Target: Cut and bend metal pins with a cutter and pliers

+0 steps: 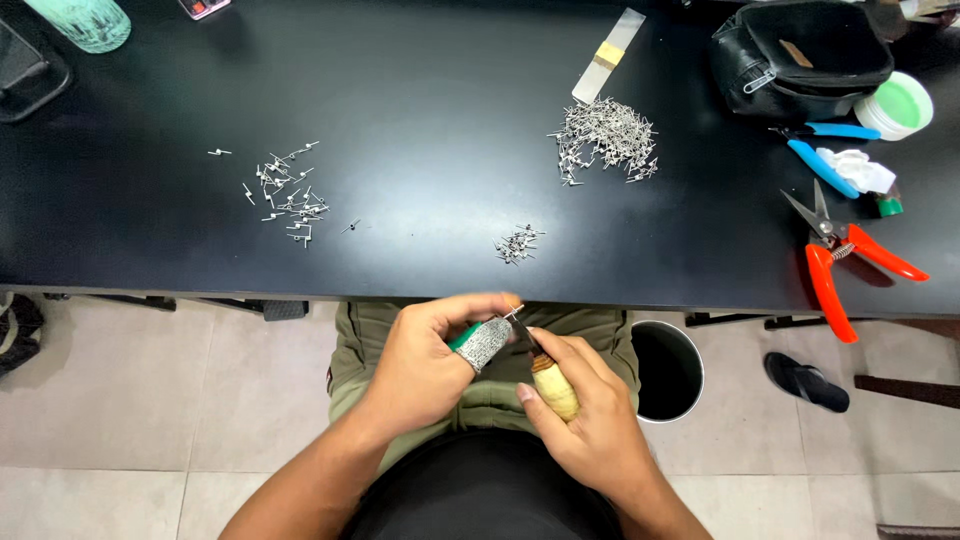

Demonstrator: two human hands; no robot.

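Observation:
My left hand [430,355] hovers over my lap, just below the black table's front edge [400,290]. Its thumb wears a grey mesh guard [487,341], and thumb and forefinger pinch a small metal pin [514,313]. My right hand [585,405] grips a knife by its pale wooden handle [555,390]. The dark blade [525,338] rests against the pin beside the guarded thumb. On the table lie three heaps of the same metal pins: a large one [605,140], a small one [517,244] and a scattered one [287,192].
Orange-handled snips [845,262], blue-handled pliers [825,155], a green-lidded tub [897,105] and a black pouch [800,50] sit at the right. A metal strip [608,55] lies at the back. A green bottle [85,22] stands far left. A black bin [668,370] is on the floor.

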